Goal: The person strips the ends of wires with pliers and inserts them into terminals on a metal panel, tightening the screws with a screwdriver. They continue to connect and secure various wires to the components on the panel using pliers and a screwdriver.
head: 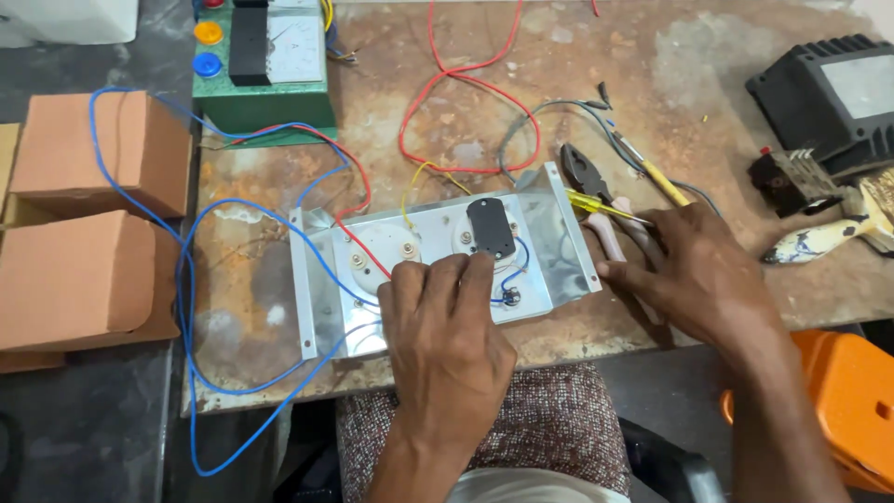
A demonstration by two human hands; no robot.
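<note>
Bench: worn, rust-stained worktop (pixel 652 84) fills most of the view, your knees just below its front edge.

Two cardboard boxes (pixel 84 224) sit off the left edge, one behind the other. A blue wire (pixel 186 279) loops over them and hangs down past the bench front.

Green meter box (pixel 265 102) at the back left, white dial face and coloured buttons on top. Black ribbed casing (pixel 829 93) at the back right. Orange plastic stool (pixel 852 401) at the lower right, beside your right forearm.

Bent metal panel (pixel 549 224) lies face down at the bench front, centre. Two round white meter backs are set in it; the right one carries a black cover (pixel 491 226). Red wire (pixel 447 102) curls behind the panel, and a yellow lead runs into it.

Your left hand (pixel 447 326) rests flat on the panel, fingers curled down over the meter backs, gripping nothing that can be seen.

Your right hand (pixel 694 270) lies just right of the panel, fingers closed loosely over the handles of the pliers (pixel 591 182); whether it actually grips them, you cannot tell. A yellow-handled screwdriver (pixel 596 205) lies under the fingertips, a second one (pixel 656 177) just behind.
</note>
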